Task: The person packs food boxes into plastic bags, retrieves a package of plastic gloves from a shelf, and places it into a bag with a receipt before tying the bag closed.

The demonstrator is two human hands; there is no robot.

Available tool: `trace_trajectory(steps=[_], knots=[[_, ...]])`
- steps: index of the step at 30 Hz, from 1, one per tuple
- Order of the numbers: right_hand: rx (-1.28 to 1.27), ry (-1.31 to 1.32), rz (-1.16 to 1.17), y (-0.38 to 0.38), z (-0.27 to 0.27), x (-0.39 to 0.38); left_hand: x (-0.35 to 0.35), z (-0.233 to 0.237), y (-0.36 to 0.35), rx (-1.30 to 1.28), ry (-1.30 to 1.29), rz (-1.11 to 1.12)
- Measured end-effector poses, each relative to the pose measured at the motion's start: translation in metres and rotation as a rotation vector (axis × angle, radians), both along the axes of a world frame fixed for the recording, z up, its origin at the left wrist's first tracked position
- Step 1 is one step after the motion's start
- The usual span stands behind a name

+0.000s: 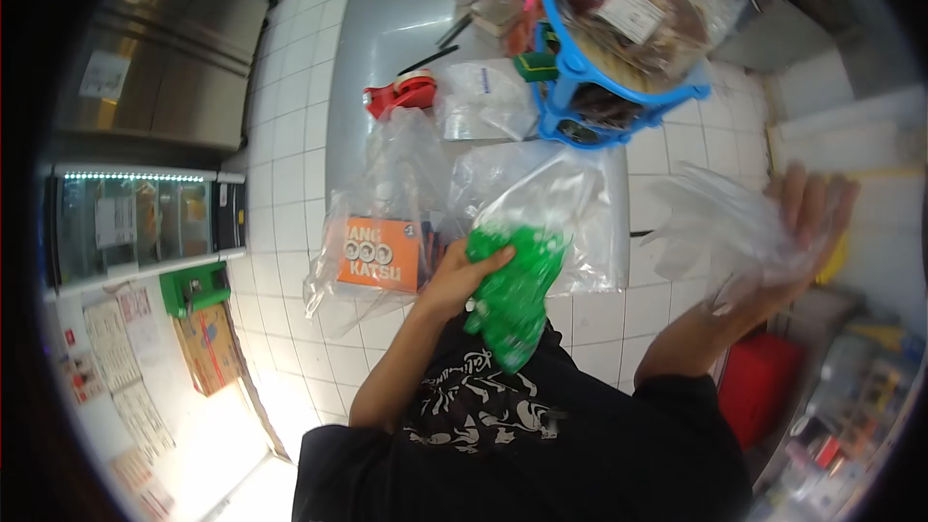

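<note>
In front of my chest, my left hand grips a bag with bright green contents; its upper part is clear plastic. What the green contents are I cannot make out. Out to the right, my right hand is raised with a crumpled clear plastic bag in its fingers, both smeared by motion. Just left of my left hand, an orange box with printed lettering sits inside a clear plastic bag at the table's near edge. More clear plastic lies beneath the green bag.
On the metal table are a red tape dispenser, a pack of clear bags and a black pen-like stick. A blue plastic rack holds bagged food at the back right. A lit glass-front fridge stands left.
</note>
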State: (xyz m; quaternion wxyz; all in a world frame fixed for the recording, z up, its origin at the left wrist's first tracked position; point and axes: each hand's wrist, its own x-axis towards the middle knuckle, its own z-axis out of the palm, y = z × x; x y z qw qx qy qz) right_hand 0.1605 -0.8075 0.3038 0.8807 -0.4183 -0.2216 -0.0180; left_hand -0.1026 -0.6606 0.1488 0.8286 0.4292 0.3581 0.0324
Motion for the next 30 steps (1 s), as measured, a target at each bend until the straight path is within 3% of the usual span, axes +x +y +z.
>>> trace_trajectory(steps=[1, 3, 4, 5, 6, 8, 9, 10, 11, 12, 14, 15, 16, 18, 19, 21, 22, 24, 25, 27, 28, 30], knots=[[0.103, 0.020, 0.407, -0.024, -0.005, 0.013, 0.011, -0.022, 0.000, 0.021, 0.007, 0.028], [-0.040, 0.144, 0.394, -0.028, -0.022, 0.005, 0.033, -0.061, 0.002, 0.142, 0.133, 0.069], [-0.026, 0.168, 0.452, -0.020, -0.027, -0.006, 0.040, -0.062, 0.000, 0.406, 0.238, 0.044], [-0.163, 0.417, 0.267, -0.009, -0.031, -0.018, 0.042, -0.061, 0.000, 0.664, 0.354, 0.007], [-0.314, 0.647, 0.077, -0.001, -0.034, -0.028, 0.036, -0.054, -0.007, 0.668, 0.390, 0.055], [-0.285, 0.770, 0.289, 0.005, -0.045, -0.054, 0.019, -0.024, -0.037, 1.367, 0.509, 0.053], [-0.253, 0.879, 0.450, 0.005, -0.051, -0.069, 0.002, 0.008, -0.038, 1.274, 0.336, -0.053], [-0.313, 1.049, 0.430, 0.010, -0.054, -0.090, -0.021, 0.041, -0.035, 1.176, 0.156, -0.154], [-0.375, 1.215, 0.404, 0.013, -0.064, -0.109, -0.043, 0.056, -0.034, 1.314, 0.039, -0.052], [-0.428, 1.245, 0.563, 0.001, -0.080, -0.123, -0.062, 0.070, -0.032, 1.450, -0.083, 0.053], [-0.462, 1.187, 0.970, -0.042, -0.121, -0.148, -0.088, 0.101, -0.016, 1.891, 0.278, 0.413], [-0.439, 1.085, 1.214, -0.060, -0.135, -0.151, -0.090, 0.108, 0.001, 1.889, 0.415, 0.556], [-0.454, 1.081, 1.219, -0.067, -0.132, -0.148, -0.091, 0.113, 0.022, 1.873, 0.553, 0.701], [-1.087, 0.018, 1.663, -0.073, -0.123, -0.140, -0.097, 0.121, 0.053, 1.783, 0.799, 0.364], [-1.100, 0.009, 1.659, -0.075, -0.126, -0.133, -0.104, 0.113, 0.068, 1.775, 0.794, 0.376], [-1.361, 0.328, 1.887, -0.078, -0.132, -0.120, -0.119, 0.092, 0.097, 1.328, 0.365, 0.473], [-1.372, 0.319, 1.871, -0.066, -0.127, -0.116, -0.122, 0.095, 0.110, 1.327, 0.348, 0.481], [-1.274, 0.130, 2.013, -0.024, -0.106, -0.105, -0.126, 0.107, 0.127, 0.546, 0.155, 0.511], [-1.154, 0.054, 1.874, 0.002, -0.089, -0.110, -0.126, 0.109, 0.132, 0.536, 0.142, 0.507], [-0.803, 0.026, 1.616, 0.057, -0.059, -0.128, -0.128, 0.112, 0.140, 0.325, -0.275, 0.573], [-0.577, 0.062, 1.489, 0.073, -0.050, -0.139, -0.123, 0.116, 0.141, 0.379, -0.266, 0.625], [-0.536, 0.402, 1.182, 0.088, -0.055, -0.176, -0.130, 0.120, 0.145, 0.426, -0.290, 0.569]])
